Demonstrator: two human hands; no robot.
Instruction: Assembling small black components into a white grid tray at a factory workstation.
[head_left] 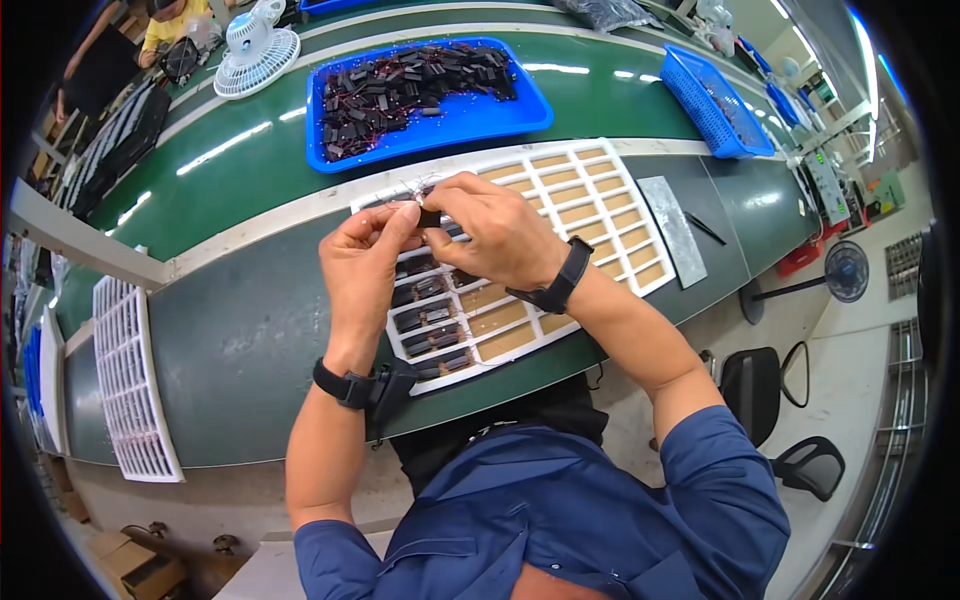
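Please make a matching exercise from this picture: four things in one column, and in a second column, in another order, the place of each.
Things:
1. small black part
2. blue tray
3. white fan
4. black pen

Places:
A. far left on the green belt
B. right of the white grid tray
C. between the left hand and right hand
D. beyond the grid tray, full of dark parts

Pairs: 1-C, 2-D, 3-A, 4-B
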